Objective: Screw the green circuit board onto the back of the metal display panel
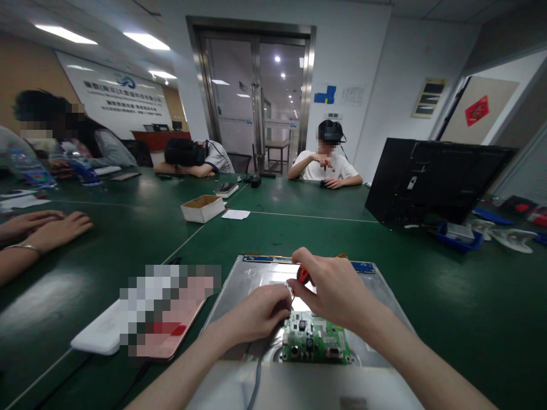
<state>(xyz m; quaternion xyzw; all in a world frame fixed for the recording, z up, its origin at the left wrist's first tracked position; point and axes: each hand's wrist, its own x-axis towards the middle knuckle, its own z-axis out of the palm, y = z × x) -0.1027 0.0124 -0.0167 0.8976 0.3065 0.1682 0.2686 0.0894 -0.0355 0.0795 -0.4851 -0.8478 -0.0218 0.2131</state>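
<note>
My right hand (331, 285) is closed round the red and black handle of a screwdriver (303, 275), its thin shaft pointing down. The tip is near the upper left corner of a green circuit board (316, 340). My left hand (267, 310) is beside that corner, fingers pinched close to the shaft; what they hold, if anything, is hidden. The board lies on the metal back of a flat display panel (380, 302), which has blue strips along its far edge. A grey cable (257, 373) runs from under my left hand toward me.
Two phones, one white (96, 336) and one pink (162, 344), lie to the left. Beyond are a small open box (203, 212), a paper slip (236, 214) and a black monitor (431, 182). Another person's hands (55, 230) rest at left; several people sit around the green table (299, 233).
</note>
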